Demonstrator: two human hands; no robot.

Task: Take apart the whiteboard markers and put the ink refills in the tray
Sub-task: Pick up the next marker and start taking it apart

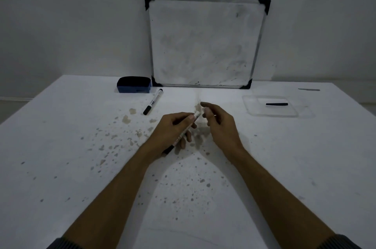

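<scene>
My left hand (173, 128) grips a white marker barrel (188, 126), held slanted with its black end low by my wrist and its open white end up near my thumb. My right hand (218, 121) hovers just right of that open end, fingers curled and apart, with nothing visible in them. A second whole marker (153, 101), white with black ends, lies on the table to the upper left. A clear plastic tray (252, 109) sits at the right, holding one black ink refill (276, 104).
A small whiteboard (205, 43) leans against the wall at the back of the table. A blue eraser (134, 84) rests to its left. A thin grey strip (308, 89) lies at the far right. The white table (81, 167) is speckled with stains.
</scene>
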